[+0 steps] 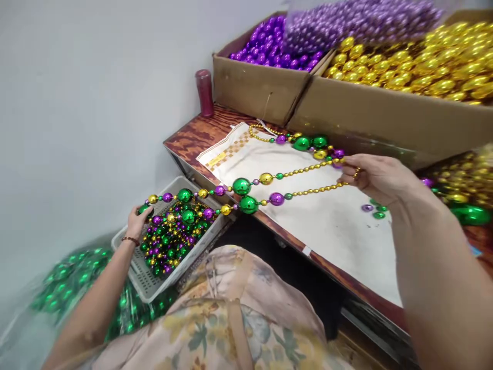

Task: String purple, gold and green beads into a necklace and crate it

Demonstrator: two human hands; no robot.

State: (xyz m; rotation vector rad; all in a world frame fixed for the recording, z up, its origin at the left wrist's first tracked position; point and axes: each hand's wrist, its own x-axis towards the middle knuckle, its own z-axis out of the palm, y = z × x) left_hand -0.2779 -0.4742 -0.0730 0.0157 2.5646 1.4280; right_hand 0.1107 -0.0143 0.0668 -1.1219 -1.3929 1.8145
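Observation:
A bead necklace point(248, 204) of green, gold and purple beads is stretched between my two hands. My left hand point(139, 222) closes round its large green end bead, above a white plastic basket point(181, 180). At the other end, over the table, my right hand point(365, 174) pinches the loop of small gold beads. The basket holds a heap of similar necklaces point(165, 252). Behind the stretched strands, another bead strand point(302, 143) lies on a white cloth point(308, 221). A few loose green and purple beads point(379, 215) rest near my right wrist.
Cardboard boxes hold purple beads point(265, 43) and gold beads point(435, 56) at the back, with a bag of lilac beads point(362, 23) on top. A red bottle point(204, 92) stands at the table corner. Bagged green beads point(73, 277) sit low left. More beads point(470, 213) lie right.

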